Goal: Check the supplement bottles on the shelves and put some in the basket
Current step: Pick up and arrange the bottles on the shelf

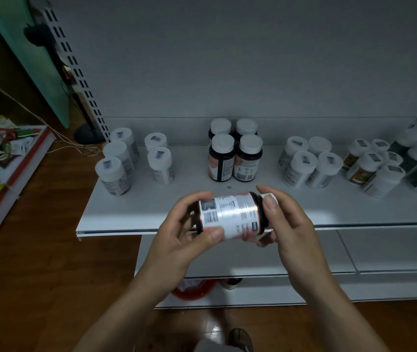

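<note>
At frame centre, over the shelf edge, I hold the supplement bottle sideways, left hand curled round its base, right hand round its cap, label up for reading.

Dim scene, label glare, edges warped — soft

- left hand, raised mid-view, thumb laid across near side of bottle, fingers curled over its base end
- right hand, level with the left, thumb on top at cap end, other digits curled beneath
- left forearm and right forearm, bare, converging upward
</note>
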Motion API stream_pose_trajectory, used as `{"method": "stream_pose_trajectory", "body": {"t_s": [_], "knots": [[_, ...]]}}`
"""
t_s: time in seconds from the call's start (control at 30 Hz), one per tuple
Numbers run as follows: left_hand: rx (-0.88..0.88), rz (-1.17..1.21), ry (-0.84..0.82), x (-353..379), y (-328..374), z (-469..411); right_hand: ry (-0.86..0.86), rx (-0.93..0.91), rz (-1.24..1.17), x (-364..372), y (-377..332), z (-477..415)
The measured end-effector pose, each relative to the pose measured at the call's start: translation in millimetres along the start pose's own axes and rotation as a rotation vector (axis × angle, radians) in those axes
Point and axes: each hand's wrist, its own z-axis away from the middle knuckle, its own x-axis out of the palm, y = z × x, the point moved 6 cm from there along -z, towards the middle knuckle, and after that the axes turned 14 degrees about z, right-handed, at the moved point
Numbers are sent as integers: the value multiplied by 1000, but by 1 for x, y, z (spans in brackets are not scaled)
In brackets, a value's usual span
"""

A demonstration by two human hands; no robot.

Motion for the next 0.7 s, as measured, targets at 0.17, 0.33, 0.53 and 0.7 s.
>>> {"method": "stream_pose_trajectory", "body": {"t_s": [0.17, 0.33, 0.53, 0.7], "knots": [[-71, 34, 56, -2, -7, -2, -16, -16, -9, 0, 1, 2], [-20, 14, 26, 1, -8, 0, 0, 20, 72, 1, 4, 0], [-161, 105, 135, 5, -19, -4, -125, -29, 87, 3, 4, 6], [-158, 114, 126, 13, -24, -3, -63, -27, 176, 0, 1, 3]]}}
